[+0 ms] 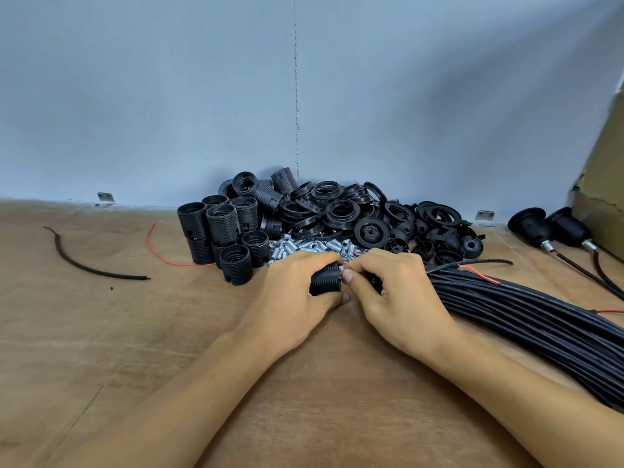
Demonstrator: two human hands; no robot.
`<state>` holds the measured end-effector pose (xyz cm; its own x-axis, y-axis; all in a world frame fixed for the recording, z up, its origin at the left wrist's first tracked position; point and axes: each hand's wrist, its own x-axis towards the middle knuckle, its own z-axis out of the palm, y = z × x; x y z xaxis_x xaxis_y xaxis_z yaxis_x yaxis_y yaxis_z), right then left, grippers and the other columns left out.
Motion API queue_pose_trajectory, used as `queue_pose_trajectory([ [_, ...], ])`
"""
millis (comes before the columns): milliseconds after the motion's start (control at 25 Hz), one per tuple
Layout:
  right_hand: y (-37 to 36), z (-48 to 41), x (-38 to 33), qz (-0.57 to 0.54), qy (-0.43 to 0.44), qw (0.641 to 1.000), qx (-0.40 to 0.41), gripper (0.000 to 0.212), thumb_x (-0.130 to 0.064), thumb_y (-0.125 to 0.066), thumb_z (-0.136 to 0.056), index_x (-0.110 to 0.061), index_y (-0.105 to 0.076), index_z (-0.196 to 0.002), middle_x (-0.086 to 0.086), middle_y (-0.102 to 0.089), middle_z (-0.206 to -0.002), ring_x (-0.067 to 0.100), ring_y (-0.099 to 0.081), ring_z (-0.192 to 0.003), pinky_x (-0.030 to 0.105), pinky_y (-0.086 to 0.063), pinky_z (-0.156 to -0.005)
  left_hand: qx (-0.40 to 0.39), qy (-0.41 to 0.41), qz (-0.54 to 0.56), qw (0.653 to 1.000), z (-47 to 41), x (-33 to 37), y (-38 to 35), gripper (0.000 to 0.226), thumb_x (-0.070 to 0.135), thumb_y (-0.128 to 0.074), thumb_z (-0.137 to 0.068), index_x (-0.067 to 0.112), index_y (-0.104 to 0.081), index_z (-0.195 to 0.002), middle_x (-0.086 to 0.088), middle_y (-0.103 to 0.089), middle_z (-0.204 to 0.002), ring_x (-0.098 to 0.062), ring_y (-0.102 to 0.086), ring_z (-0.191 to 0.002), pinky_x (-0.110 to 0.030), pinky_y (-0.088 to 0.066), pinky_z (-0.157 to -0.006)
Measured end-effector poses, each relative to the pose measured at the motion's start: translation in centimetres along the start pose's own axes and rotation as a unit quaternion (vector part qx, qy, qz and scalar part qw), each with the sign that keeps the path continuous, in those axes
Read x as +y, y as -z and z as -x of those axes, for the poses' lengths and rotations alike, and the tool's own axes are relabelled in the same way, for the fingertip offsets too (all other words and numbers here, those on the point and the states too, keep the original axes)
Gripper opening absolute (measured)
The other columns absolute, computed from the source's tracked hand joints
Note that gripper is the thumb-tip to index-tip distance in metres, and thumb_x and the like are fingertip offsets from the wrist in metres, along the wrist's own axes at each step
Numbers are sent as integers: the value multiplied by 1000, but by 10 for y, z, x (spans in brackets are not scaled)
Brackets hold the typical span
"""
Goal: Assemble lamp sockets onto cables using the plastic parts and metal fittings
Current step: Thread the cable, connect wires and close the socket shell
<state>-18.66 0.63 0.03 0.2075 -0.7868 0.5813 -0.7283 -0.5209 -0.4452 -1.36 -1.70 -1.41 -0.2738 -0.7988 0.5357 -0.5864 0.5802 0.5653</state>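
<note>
My left hand grips a black threaded socket body at the middle of the wooden table. Right beside it, my right hand pinches a small part against the socket's end; a bit of red wire shows between the fingertips, and the part itself is mostly hidden. Behind the hands lies a pile of silver metal fittings. Upright black socket bodies stand at the left of a heap of black plastic rings and caps. A thick bundle of black cables runs off to the right.
Two assembled sockets on cables lie at the far right beside a cardboard box. A loose black cable piece and a red wire lie at the left. A blue-grey wall closes the back.
</note>
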Motion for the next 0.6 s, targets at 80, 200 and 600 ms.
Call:
queue_pose_trajectory([
  [80, -1, 0, -3, 0, -12, 1000, 7, 16, -21, -63, -96, -26, -70, -83, -14, -64, -80, 7, -59, -80, 44, -44, -91, 7, 15, 4, 1000, 0, -2, 0, 27, 31, -83, -79, 31, -71, -103, 11, -64, -89, -5, -58, -84, -22, -45, -75],
  [200, 3, -3, -5, 75, -9, 997, 20, 21, -36, -56, -94, -30, -68, -110, -17, -64, -100, 5, -57, -98, 36, -31, -104, 9, 37, 15, 999, -1, -4, 1, 36, 31, -82, -80, 32, -66, -112, 16, -65, -99, -1, -57, -93, -17, -44, -81],
  [600, 17, -12, 18, 162, 28, 978, -130, 65, -22, -58, -82, -24, -31, -141, -7, -50, -124, 12, -48, -116, 24, -26, -101, 31, 122, 60, 990, 0, -8, 8, 40, 28, -89, -73, 33, -63, -103, 18, -65, -96, 8, -56, -91, -2, -37, -73],
])
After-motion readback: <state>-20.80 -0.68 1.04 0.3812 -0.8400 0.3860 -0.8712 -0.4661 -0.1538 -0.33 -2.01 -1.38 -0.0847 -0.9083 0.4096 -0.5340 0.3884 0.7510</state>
